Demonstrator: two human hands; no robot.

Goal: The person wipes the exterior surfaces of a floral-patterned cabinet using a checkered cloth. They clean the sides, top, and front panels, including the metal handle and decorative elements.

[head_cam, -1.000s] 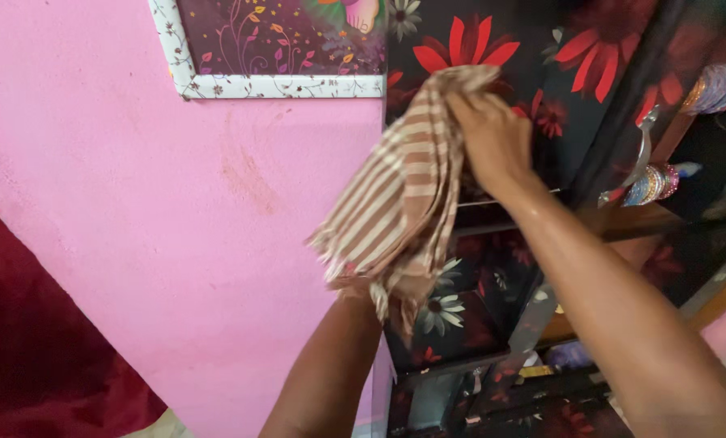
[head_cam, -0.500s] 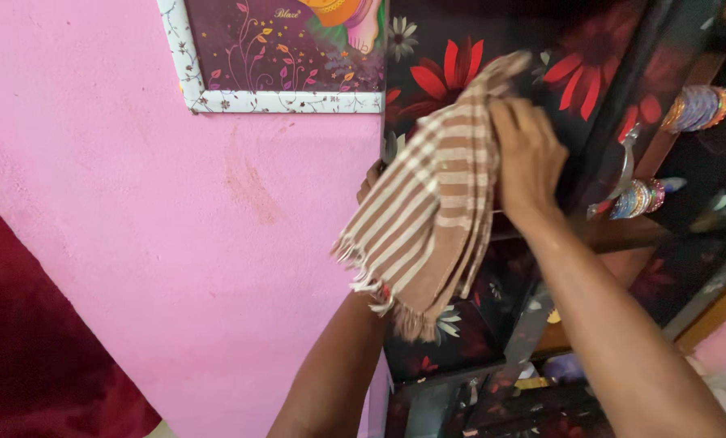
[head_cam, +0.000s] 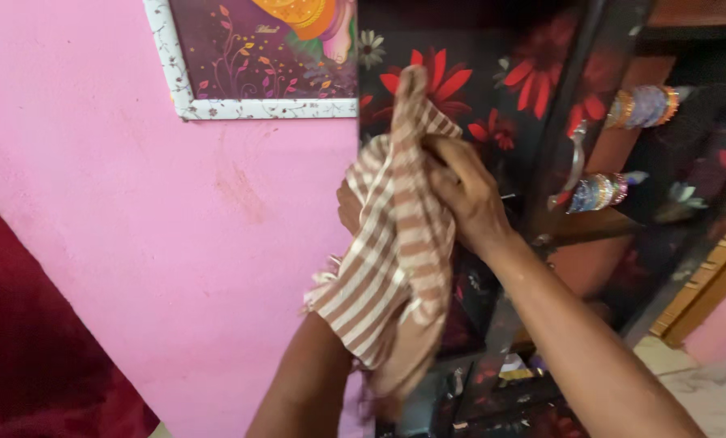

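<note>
Both hands had dropped lower and bunched the striped cloth [head_cam: 395,243] narrower against the flowered cabinet door [head_cam: 492,89]. Right hand [head_cam: 468,195] gripped its upper fold; left hand [head_cam: 349,207], mostly hidden, seemed closed beneath. Firm, even pressure would wipe best.

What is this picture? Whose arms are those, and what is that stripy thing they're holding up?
The camera sits on a person's head and looks where they look, so the two arms coming up from the bottom are that person's own. The right hand grips a brown and white striped cloth and presses it against a black cupboard painted with red flowers. The left hand is mostly hidden behind the cloth, so I cannot tell how it holds it. Beside the cupboard is a pink wall with a framed picture. On the right, colourful bangles hang inside the cupboard.
</note>
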